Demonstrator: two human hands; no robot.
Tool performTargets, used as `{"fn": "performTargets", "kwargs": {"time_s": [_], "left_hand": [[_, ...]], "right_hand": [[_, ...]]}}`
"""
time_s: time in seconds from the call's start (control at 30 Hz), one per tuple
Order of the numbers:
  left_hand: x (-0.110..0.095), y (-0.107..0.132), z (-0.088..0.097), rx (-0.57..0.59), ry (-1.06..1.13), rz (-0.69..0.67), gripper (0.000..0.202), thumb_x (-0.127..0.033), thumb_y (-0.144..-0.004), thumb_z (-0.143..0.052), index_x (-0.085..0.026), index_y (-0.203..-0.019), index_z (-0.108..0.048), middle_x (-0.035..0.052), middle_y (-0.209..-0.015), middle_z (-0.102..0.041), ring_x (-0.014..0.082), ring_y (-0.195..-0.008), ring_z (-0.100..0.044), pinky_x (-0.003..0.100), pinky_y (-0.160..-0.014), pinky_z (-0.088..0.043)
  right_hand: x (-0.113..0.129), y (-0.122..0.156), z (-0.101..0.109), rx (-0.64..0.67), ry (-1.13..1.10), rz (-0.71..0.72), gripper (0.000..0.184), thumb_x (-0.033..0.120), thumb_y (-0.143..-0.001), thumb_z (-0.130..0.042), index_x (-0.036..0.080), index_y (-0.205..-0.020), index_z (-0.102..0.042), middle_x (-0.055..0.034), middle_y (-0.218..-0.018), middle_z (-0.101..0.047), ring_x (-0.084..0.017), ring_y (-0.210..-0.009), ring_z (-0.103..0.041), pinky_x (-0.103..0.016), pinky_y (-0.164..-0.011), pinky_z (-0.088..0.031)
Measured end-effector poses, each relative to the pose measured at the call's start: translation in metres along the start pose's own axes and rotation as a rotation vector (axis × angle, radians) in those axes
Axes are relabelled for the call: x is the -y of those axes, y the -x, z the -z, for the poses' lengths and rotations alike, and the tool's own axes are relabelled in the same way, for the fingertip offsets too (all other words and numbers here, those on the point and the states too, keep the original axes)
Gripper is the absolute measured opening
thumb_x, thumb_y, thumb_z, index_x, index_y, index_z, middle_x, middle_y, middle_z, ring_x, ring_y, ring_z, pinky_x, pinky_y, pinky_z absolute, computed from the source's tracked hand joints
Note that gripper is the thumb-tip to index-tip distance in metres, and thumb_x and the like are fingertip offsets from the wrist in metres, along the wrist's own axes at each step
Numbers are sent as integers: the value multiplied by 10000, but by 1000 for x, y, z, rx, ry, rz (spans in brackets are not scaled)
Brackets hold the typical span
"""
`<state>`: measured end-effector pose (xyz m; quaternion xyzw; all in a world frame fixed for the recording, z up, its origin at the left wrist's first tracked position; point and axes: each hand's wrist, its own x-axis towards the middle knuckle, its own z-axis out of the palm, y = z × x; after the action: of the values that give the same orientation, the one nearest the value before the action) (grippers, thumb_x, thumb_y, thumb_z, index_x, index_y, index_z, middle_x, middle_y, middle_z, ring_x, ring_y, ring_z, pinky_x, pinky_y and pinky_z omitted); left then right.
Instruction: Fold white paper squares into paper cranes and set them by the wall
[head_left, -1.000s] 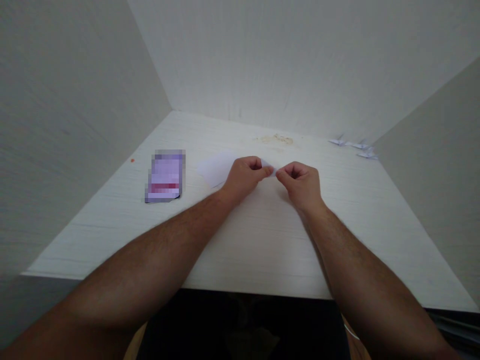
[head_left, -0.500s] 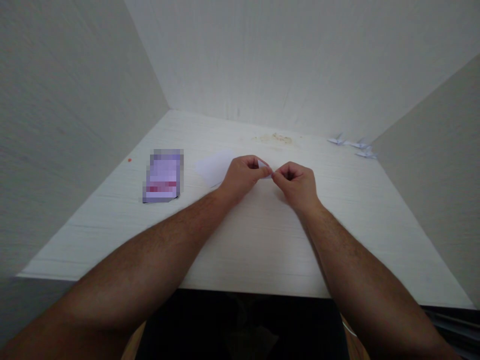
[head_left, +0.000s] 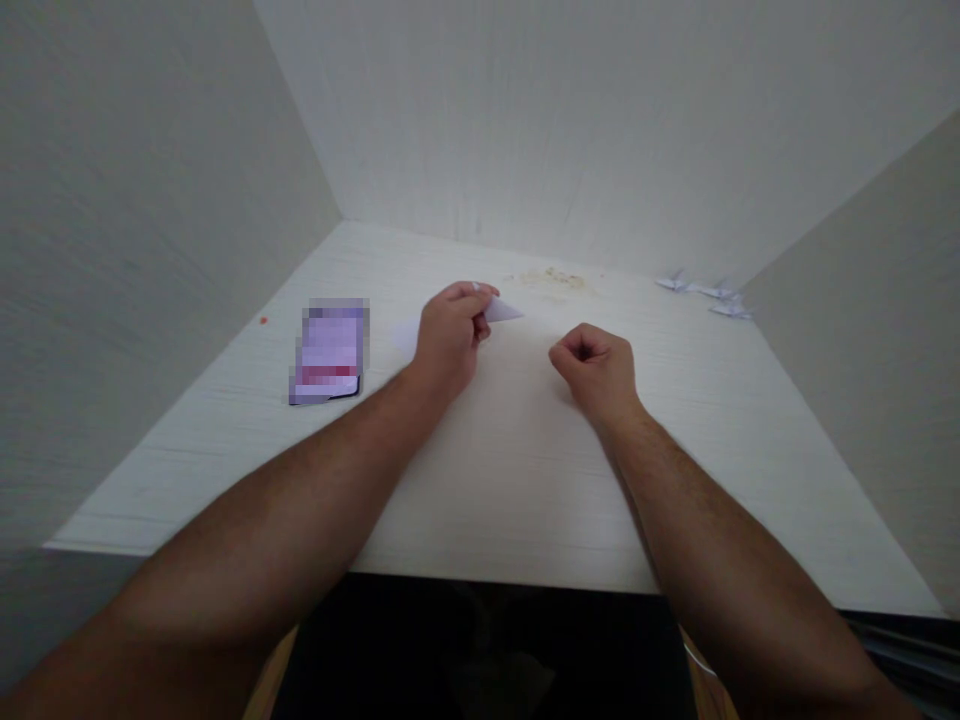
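My left hand (head_left: 450, 330) is closed on a small folded piece of white paper (head_left: 501, 310), whose pointed end sticks out to the right above the white table (head_left: 525, 470). My right hand (head_left: 596, 370) rests on the table a little to the right as a loose fist, with nothing visible in it. A sheet of white paper (head_left: 405, 335) lies flat behind my left hand and is mostly hidden by it.
A purple card or packet (head_left: 330, 352), blurred out, lies at the left of the table. Several small folded paper figures (head_left: 705, 292) stand at the far right corner. A brownish stain (head_left: 559, 278) marks the back. Grey walls close in on three sides.
My right hand has let go of the folded paper. My left hand has carried the paper up and away to the left, while my right hand stayed near where it was.
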<state>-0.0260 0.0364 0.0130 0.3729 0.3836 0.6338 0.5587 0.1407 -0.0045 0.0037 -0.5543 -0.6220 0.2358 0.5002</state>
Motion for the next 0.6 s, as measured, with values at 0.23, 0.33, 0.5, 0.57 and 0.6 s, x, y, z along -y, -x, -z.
{"fn": "performTargets", "kwargs": {"time_s": [0.23,0.33,0.5,0.57,0.6], "left_hand": [[11,16,-9,248,-215,30,119,-234,-690,-717,-156,-638,-643,-16,-608,-584,65,-498,-415,224,-480,-293],[13,21,-11,252,-241,11,115,-242,-688,-728,-157,-661,-657,-9,-650,-620,64,-519,-430,227,-502,-316],[10,19,-8,294,-336,-24,95,-231,-696,-732,-151,-692,-681,-2,-677,-642,85,-598,-516,234,-580,-394],[10,18,-7,292,-387,-43,84,-215,-692,-729,-148,-693,-679,2,-691,-649,98,-639,-553,242,-619,-419],[10,18,-7,292,-411,-48,77,-205,-689,-727,-148,-693,-676,2,-691,-649,103,-648,-560,246,-628,-424]], "right_hand": [[4,-1,-1,-47,-55,-36,153,294,-743,-685,186,-658,-620,52,-545,-523,-81,-505,-417,-241,-491,-319],[3,0,-2,-16,-26,-35,159,283,-757,-672,184,-642,-624,44,-538,-538,-83,-503,-434,-243,-487,-317],[1,1,-1,11,16,-16,135,276,-758,-665,186,-660,-644,36,-553,-561,-88,-514,-452,-248,-493,-330],[1,1,-1,26,37,-12,128,262,-751,-662,188,-652,-631,39,-552,-555,-86,-514,-445,-246,-490,-323],[1,1,-1,35,43,-9,127,255,-749,-659,189,-647,-622,41,-553,-551,-84,-514,-439,-245,-489,-319]]}}
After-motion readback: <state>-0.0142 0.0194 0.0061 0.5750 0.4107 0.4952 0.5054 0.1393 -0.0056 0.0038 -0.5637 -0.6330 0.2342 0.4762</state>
